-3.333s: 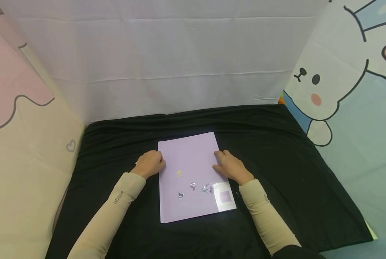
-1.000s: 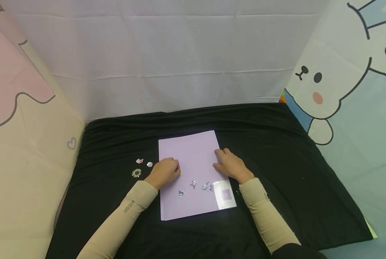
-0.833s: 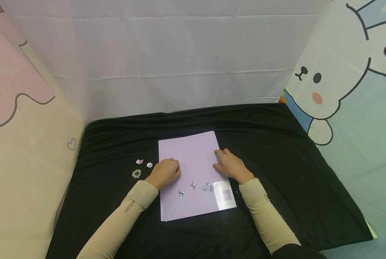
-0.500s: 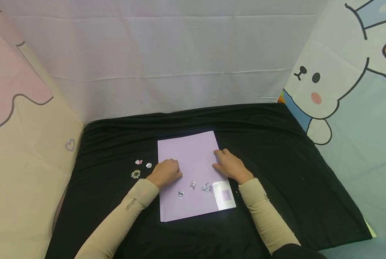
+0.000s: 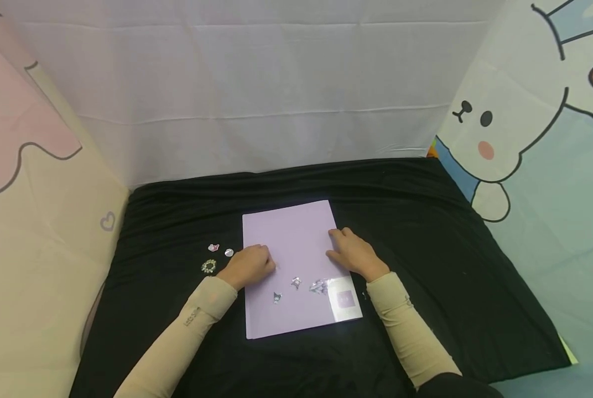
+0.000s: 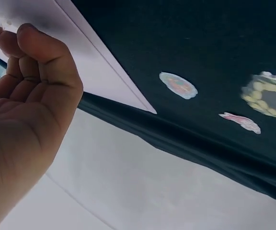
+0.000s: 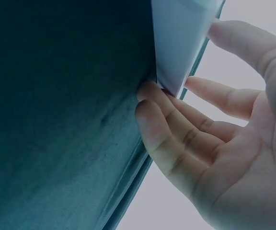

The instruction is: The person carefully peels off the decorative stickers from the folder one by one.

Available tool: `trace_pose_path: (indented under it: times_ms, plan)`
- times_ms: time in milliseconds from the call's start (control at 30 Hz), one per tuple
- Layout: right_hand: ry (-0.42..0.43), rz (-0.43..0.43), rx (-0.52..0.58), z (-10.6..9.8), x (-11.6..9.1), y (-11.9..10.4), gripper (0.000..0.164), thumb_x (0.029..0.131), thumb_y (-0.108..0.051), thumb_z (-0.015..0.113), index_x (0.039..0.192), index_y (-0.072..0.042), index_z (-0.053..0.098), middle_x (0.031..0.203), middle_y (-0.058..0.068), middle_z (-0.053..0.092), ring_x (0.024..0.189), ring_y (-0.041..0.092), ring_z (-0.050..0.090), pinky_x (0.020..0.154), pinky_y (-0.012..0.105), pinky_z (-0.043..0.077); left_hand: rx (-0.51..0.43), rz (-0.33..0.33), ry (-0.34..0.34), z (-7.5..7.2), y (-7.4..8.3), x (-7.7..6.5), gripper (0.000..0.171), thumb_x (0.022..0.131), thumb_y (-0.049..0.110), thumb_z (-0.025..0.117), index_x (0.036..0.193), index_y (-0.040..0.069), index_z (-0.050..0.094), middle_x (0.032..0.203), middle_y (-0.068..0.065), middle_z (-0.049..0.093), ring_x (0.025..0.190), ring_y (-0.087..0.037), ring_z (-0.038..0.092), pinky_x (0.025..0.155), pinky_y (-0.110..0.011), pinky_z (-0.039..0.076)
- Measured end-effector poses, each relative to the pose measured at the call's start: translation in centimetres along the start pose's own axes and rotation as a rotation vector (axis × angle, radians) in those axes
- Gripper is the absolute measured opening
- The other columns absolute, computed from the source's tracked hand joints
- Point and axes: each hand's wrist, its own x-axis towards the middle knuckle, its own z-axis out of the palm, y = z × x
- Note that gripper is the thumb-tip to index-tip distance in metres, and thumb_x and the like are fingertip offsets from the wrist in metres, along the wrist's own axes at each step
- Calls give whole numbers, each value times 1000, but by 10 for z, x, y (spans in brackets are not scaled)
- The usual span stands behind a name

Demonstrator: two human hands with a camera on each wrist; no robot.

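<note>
On the black cloth lies a lilac folder (image 5: 296,232) with a shiny clear pocket (image 5: 345,299) at its lower right. Silvery stickers (image 5: 296,282) sit on its lower half. My left hand (image 5: 249,266) is over the folder's left half, fingers curled; in the left wrist view nothing shows held between them. A small pale-gold sticker (image 6: 0,20) appears on the folder just past those fingertips. My right hand (image 5: 357,255) rests at the folder's right edge. Its thumb and index finger touch the top, while the other fingers (image 7: 152,124) lie along the side.
Left of the folder, on the black cloth (image 5: 426,243), lie a wreath sticker (image 5: 209,266), a pink and white sticker (image 5: 213,247) and a round sticker (image 5: 229,252). A white cloth wall (image 5: 276,94) stands behind; printed cloths hang at both sides.
From the folder's left edge, my left hand has moved right onto the folder, uncovering the stickers beside it. In the last half second it shifted slightly left. The right hand stays put.
</note>
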Motion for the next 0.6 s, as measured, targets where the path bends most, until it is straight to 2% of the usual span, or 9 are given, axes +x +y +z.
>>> trace_pose_path:
  times_ms: [133,333,433,600]
  plan:
    - [-6,-3,6,0,1,0,58,94,-28,70,141,-1,50,121,22,57,97,30,61,81,47,54,0,-31,34,-3,-10,-8,19,88,12,59,70,9,59,62,1,47,56,-15,46,52,-30,42]
    - [3,-6,3,2,2,-2,57,94,-27,71,140,-1,51,120,22,57,97,30,61,82,47,54,-24,18,97,-3,-11,-15,13,92,15,63,81,8,64,69,3,51,61,-12,49,57,-29,46]
    - [6,-8,14,1,1,-1,57,94,-27,71,141,-1,51,121,23,57,100,32,61,83,48,53,-36,29,101,-1,-5,-10,10,92,18,65,87,9,68,74,4,53,64,-11,51,59,-29,47]
    - [5,-3,19,-1,-1,-1,58,94,-28,71,141,-1,51,121,22,57,100,31,61,82,47,54,-7,38,93,3,3,-3,11,91,20,67,84,11,67,72,4,53,64,-12,51,58,-29,47]
